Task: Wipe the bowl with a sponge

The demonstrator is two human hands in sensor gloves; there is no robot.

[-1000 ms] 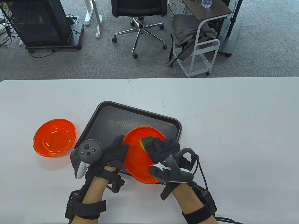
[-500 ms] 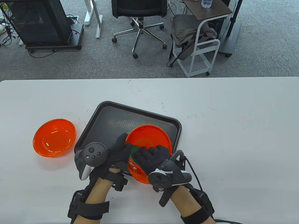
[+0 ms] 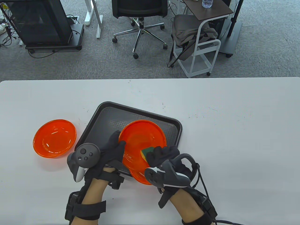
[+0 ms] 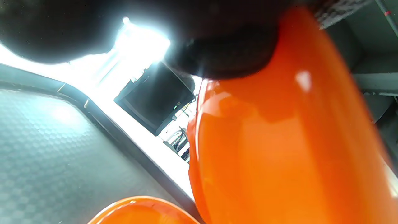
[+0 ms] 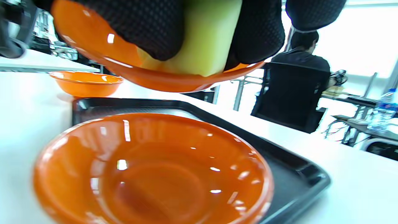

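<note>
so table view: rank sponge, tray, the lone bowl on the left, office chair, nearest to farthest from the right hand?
1. sponge: gripped by the right hand.
2. tray: just beyond it.
3. lone bowl: far left on the table.
4. office chair: beyond the table, on the floor.

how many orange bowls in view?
3. The held bowl is tilted in the left hand above the tray; a second bowl sits beneath it at the tray's near edge; a third bowl rests on the table left of the tray. None look hidden.

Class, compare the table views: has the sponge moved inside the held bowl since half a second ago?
Yes. The sponge has slid rightward, toward the tray's right rim.
</note>
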